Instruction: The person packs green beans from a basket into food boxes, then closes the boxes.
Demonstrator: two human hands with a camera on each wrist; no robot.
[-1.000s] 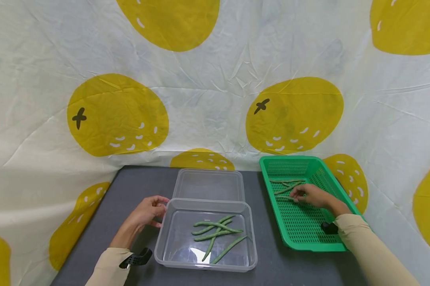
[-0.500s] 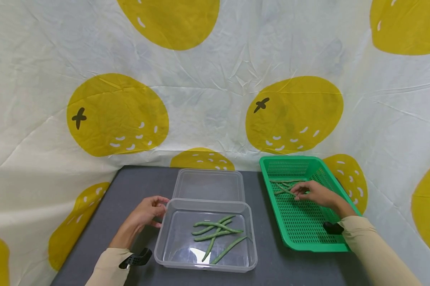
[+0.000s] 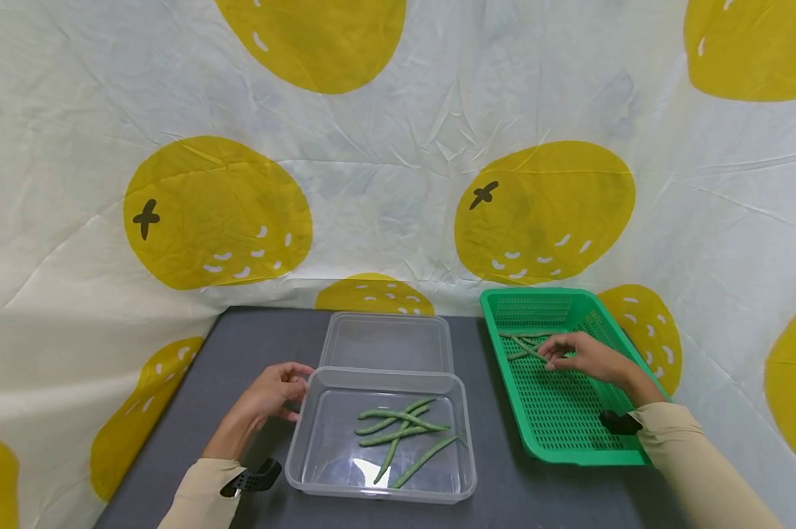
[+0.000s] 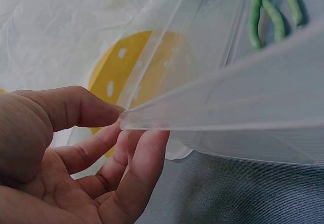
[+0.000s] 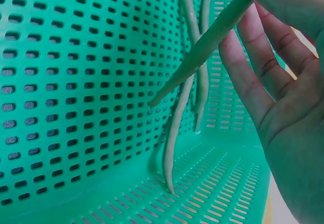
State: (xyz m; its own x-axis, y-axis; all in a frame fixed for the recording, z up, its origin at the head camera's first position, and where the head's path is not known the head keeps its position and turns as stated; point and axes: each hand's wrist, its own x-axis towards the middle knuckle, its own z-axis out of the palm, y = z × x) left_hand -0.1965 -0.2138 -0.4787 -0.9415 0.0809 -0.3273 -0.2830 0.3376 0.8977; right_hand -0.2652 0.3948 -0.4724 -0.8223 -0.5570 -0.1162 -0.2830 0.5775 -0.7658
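Note:
My right hand [image 3: 586,358] pinches one end of a green bean [image 5: 202,49] between thumb and fingers, over the floor of the green plastic basket [image 3: 525,294]. The bean slants across other green beans [image 5: 176,125] lying in the basket. On the left, my left hand [image 3: 272,393] holds the rim corner of a clear plastic container [image 3: 381,372]. In the left wrist view, the thumb [image 4: 83,107] is on top of that rim and the fingers lie under it. Several green beans [image 3: 404,431] rest crisscrossed inside the container.
Behind the container lies a clear flat lid [image 3: 384,339], partly covered by the container's back rim. Both stand on a dark grey table [image 3: 265,330]. A white cloth with yellow fruit prints [image 3: 378,206] hangs behind and at the sides.
My right hand has shifted slightly up and right, raising and turning its bean so that it crosses the others. My left hand and the container have stayed put.

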